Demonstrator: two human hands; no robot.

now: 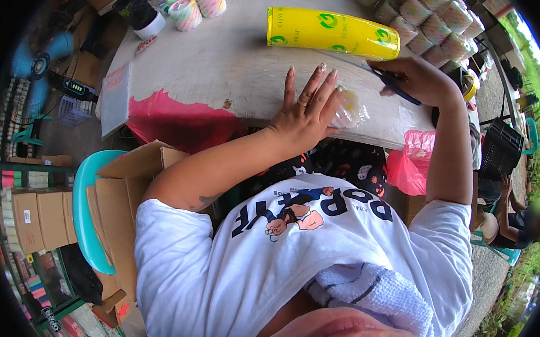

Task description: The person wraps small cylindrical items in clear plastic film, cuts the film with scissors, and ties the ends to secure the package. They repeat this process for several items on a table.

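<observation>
My left hand lies with its fingers spread near the table's front edge. Beside its fingers, partly hidden by them, is a small item in clear plastic film. To the right my right hand grips a dark-handled tool, whose thin blade points left along the tabletop; its exact kind I cannot tell. Just beyond the blade, a yellow cling wrap roll with green print lies across the table.
Wrapped rolls are piled at the back right. Patterned rolls and a white cup stand at the back left. Pink plastic hangs over the front edge. A cardboard box rests on a teal chair. Another person sits far right.
</observation>
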